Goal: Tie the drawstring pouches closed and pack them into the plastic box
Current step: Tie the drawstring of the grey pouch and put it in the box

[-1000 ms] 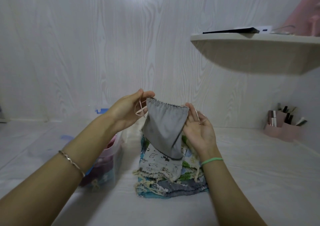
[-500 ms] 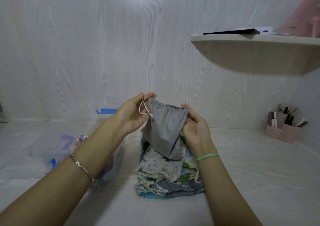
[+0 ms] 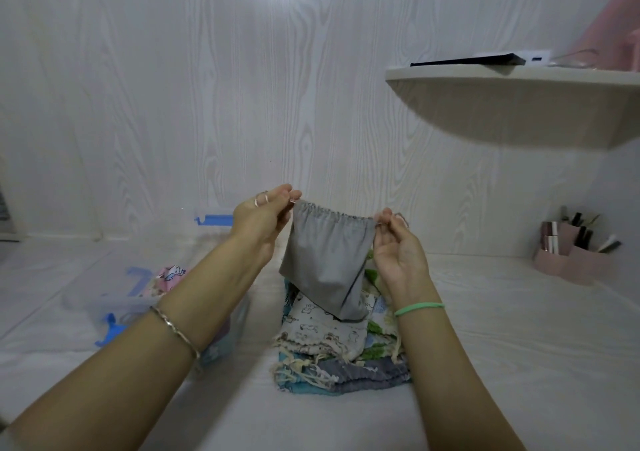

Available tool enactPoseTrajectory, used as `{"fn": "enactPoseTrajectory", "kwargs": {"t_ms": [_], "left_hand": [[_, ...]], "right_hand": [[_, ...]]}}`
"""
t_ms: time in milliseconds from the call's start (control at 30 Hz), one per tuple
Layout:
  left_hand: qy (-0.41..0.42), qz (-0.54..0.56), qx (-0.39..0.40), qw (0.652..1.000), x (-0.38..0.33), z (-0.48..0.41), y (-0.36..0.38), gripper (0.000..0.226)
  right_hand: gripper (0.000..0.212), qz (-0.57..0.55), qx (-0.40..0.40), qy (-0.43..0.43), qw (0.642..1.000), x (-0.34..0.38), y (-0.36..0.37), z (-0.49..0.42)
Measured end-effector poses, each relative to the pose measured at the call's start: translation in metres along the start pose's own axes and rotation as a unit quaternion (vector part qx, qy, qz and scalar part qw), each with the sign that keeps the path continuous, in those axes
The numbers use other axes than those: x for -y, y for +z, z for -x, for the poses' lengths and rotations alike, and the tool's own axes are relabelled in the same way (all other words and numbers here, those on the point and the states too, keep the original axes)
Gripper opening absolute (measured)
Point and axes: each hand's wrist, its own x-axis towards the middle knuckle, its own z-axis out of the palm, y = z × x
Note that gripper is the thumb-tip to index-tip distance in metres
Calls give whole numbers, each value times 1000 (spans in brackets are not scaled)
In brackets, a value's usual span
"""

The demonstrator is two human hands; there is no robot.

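Grey cloth pouch (image 3: pixel 327 260) hangs in the air over the stack of patterned pouches (image 3: pixel 322 343), hiding the stack's far edge. To the left, the clear plastic box (image 3: pixel 114 303) (blue clips, a pink printed pouch inside) sits partly behind the left forearm. A wall shelf (image 3: pixel 519 104) and a pink organiser (image 3: pixel 571 263) stand to the right. Half a second ago the right fingers lay flat along the pouch's side; now they are curled. The left hand (image 3: pixel 263 222) pinches the cord at the gathered mouth's left corner, and the right hand (image 3: pixel 398 246), palm towards the camera, pinches the cord at the right corner.
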Motion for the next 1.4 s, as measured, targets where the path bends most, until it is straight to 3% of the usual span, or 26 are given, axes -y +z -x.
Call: {"fn": "enactPoseTrajectory", "kwargs": {"t_ms": [100,200,300,500,667,767,867,933,1033,1100,1200,1333,1400], "left_hand": [[8,48,-29,998,-8,-7,-12,19],[-6,70,-48,996,-19,-12,-24,19],[-14,25,-41,999,-21,-8,-26,20],[-5,-113,124,986,-36,10,-1,17],[40,-184,226,956,-36,8,34,14],[72,-252,224,939,-27,0,46,14],[5,-249,225,942,-17,-7,44,9],[-13,-324,227,918,-14,-8,39,21],[27,-459,195,866,-6,-5,28,46],[91,-483,206,846,0,-2,23,50],[203,-536,226,788,10,0,17,53],[199,-529,253,786,13,-4,10,53],[215,-566,240,759,11,-3,7,54]], "right_hand": [[24,17,-8,-19,1000,8,-6,0],[30,177,-4,-76,981,13,-18,-1],[30,316,11,-138,938,15,-25,1],[14,472,62,-161,865,13,-9,11],[25,558,193,-63,804,-19,24,33],[26,535,246,8,808,-30,34,44],[32,512,256,10,820,-34,38,48],[39,502,239,5,831,-33,38,47],[38,487,209,-1,848,-27,36,44],[35,478,192,-11,857,-25,36,42],[35,485,179,-21,855,-27,35,43],[29,509,135,-60,848,-28,34,46],[25,520,120,-78,842,-28,34,47]]}}
